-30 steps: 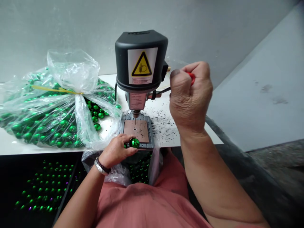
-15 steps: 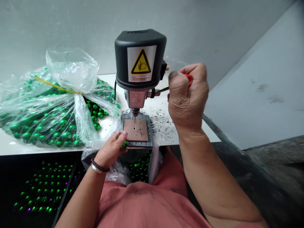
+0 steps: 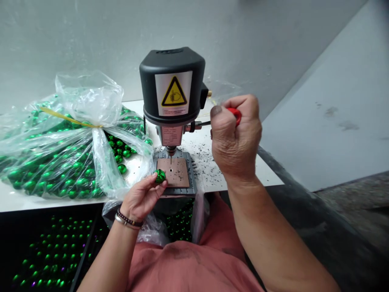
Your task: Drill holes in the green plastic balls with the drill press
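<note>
A shiny green ball (image 3: pixel 160 176) is pinched between the thumb and fingers of my left hand (image 3: pixel 145 195), at the front left of the drill's base. My right hand (image 3: pixel 236 138) is wrapped round the red knob (image 3: pixel 236 116) of the drill press lever. The black bench drill press (image 3: pixel 172 87) carries a hand-hazard warning label. Its thin drill bit (image 3: pixel 170 159) points down, above a brown square board (image 3: pixel 179 178) with a small hole. Dark shavings are scattered on the board.
A tied clear plastic bag (image 3: pixel 106 156) full of green balls lies on the white table (image 3: pixel 209 178), left of the drill. Dark shavings cover the table right of the base. Below the edge, an open plastic bag (image 3: pixel 199 215) holds more green balls.
My left hand has turned and lifted the green ball, which now shows fully at the board's edge. My right hand keeps its grip on the knob. The view has shifted slightly.
</note>
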